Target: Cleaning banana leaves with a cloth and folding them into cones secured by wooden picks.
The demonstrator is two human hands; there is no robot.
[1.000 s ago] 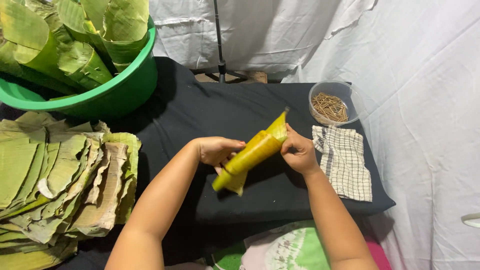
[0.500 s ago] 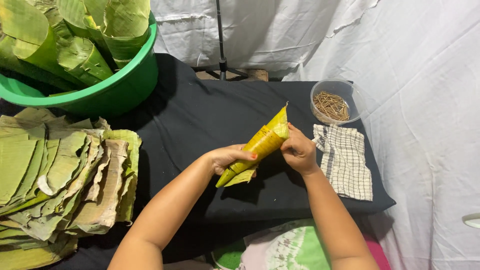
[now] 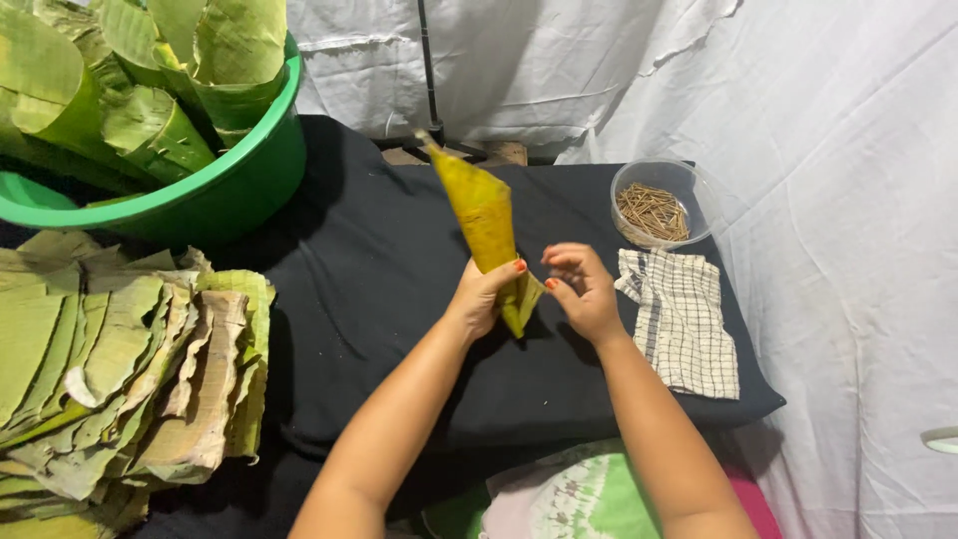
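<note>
Two hands meet over a black-covered desk (image 3: 379,289): the left hand (image 3: 484,294) is clamped round the lower end of a rolled yellow-green leaf parcel (image 3: 484,225), held tilted upright, while the right hand (image 3: 584,294) hovers loosely open just beside its folded tip. Light, pliable and tear-prone, it is judged best gripped low. A bowl of small sticks (image 3: 654,205) and a checked cloth (image 3: 684,319) lie beside.

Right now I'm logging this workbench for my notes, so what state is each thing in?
Rolled leaf cone: upright, tip tilted away, gripped at its lower end.
Left hand: closed around the cone's base.
Right hand: fingers at the cone's folded bottom.
Clear bowl: open, holding thin sticks.
Checked cloth: lying flat, partly folded.
Green basin: full of rolled leaves.
Leaf stack: piled flat.
</note>
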